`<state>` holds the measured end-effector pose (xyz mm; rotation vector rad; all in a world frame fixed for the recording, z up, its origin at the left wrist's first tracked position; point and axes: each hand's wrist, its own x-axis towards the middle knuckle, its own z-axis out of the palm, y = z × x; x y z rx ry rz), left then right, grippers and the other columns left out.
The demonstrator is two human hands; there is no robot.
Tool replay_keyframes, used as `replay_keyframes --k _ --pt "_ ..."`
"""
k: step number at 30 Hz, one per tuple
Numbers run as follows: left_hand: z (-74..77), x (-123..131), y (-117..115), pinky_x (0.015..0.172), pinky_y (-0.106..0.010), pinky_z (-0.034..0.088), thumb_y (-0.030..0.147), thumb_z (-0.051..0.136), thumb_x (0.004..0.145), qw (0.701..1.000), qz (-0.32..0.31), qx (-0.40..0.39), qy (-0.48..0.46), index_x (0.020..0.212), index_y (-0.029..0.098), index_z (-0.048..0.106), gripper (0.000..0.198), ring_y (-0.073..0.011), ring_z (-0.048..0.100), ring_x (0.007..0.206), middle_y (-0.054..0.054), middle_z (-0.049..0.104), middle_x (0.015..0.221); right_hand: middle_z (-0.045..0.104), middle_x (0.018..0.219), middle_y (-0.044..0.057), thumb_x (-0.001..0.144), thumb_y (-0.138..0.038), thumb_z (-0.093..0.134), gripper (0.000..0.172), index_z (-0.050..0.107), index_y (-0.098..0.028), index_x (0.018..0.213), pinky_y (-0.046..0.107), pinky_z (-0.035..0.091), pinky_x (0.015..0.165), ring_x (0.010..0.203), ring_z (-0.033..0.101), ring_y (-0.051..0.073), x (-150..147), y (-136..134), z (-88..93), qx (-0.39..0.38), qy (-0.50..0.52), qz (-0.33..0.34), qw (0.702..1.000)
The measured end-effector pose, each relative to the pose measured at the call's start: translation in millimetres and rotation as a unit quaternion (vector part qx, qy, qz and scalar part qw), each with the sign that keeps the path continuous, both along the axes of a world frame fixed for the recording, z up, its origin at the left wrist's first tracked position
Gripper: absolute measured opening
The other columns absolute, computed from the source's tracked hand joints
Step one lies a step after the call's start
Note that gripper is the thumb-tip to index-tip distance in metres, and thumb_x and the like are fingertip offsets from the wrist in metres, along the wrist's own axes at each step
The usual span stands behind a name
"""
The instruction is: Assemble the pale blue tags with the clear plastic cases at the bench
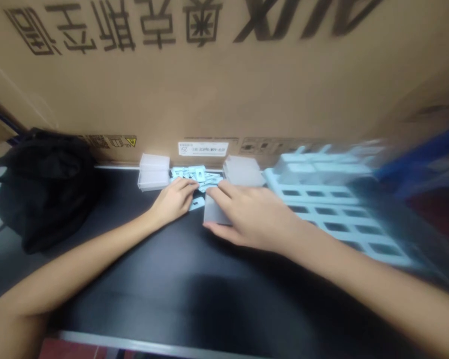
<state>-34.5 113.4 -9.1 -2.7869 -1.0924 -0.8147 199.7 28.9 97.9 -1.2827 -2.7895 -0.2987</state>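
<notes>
My left hand (175, 198) lies on the black table (164, 284), its fingers curled over a loose pile of small pale blue cards (194, 175); one card pokes out under the fingertips. My right hand (247, 214) is wrapped round a small frosted plastic box (214, 212) standing on the table just right of the left hand, thumb at its lower edge. A second frosted box (154, 171) sits to the left of the pile and a third (243, 171) just behind my right hand.
A large brown cardboard carton (224, 75) forms a wall along the back of the table. A black bag (45, 184) lies at the left. A pale blue tray with several rectangular pockets (333, 209) fills the right side. The table's front edge (134, 344) runs along the bottom.
</notes>
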Motion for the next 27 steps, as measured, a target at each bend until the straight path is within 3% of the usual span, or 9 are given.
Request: replay_keyframes --k 7,11,15,22,27 --pt "-4.2 -1.4 -4.0 0.102 -0.045 0.058 0.015 0.051 0.101 0.998 0.033 0.050 0.018 0.120 0.017 0.071 0.028 -0.0267 0.067 0.113 -0.010 0.075 0.121 0.071 0.111 0.012 0.102 -0.052 0.057 0.043 0.060 -0.015 0.123 0.034 0.041 0.064 0.094 0.071 0.028 14.6 -37.8 -37.7 -0.003 0.015 0.002 1.000" --pt "-5.1 -2.7 -2.9 0.101 -0.043 0.057 0.020 0.051 0.102 0.996 0.041 0.076 0.038 0.117 0.020 0.071 0.025 -0.0259 0.066 0.111 -0.008 0.075 0.120 0.072 0.112 0.012 0.103 -0.051 0.057 0.041 0.061 -0.015 0.122 0.036 0.048 0.075 0.099 0.071 0.029 21.4 -31.7 -63.6 -0.008 0.038 -0.016 0.999" --pt "-2.9 -3.3 -3.2 0.100 -0.042 0.056 0.021 0.051 0.102 0.994 0.047 0.090 0.044 0.115 0.019 0.071 0.024 -0.0262 0.065 0.111 -0.008 0.075 0.119 0.070 0.111 0.015 0.103 -0.051 0.057 0.041 0.064 -0.013 0.118 0.042 0.051 0.087 0.103 0.067 0.030 26.0 -20.7 -84.6 0.020 0.052 0.008 0.998" --pt "4.8 -1.7 -8.7 0.097 -0.042 0.055 0.022 0.051 0.103 0.993 0.056 0.072 0.075 0.110 0.018 0.071 0.022 -0.0265 0.065 0.105 -0.009 0.075 0.111 0.067 0.117 0.018 0.104 -0.049 0.054 0.050 0.061 -0.009 0.132 0.046 0.054 0.091 0.105 0.065 0.031 28.9 -18.3 -94.3 0.024 0.087 0.042 0.995" --pt "5.6 -0.6 -8.6 0.095 -0.041 0.054 0.022 0.050 0.104 0.992 0.061 0.068 0.081 0.106 0.018 0.069 0.020 -0.0264 0.064 0.103 -0.009 0.074 0.106 0.067 0.117 0.018 0.103 -0.050 0.055 0.051 0.061 -0.009 0.132 0.047 0.055 0.092 0.107 0.065 0.032 30.6 -16.5 -96.4 0.015 0.101 0.048 0.994"
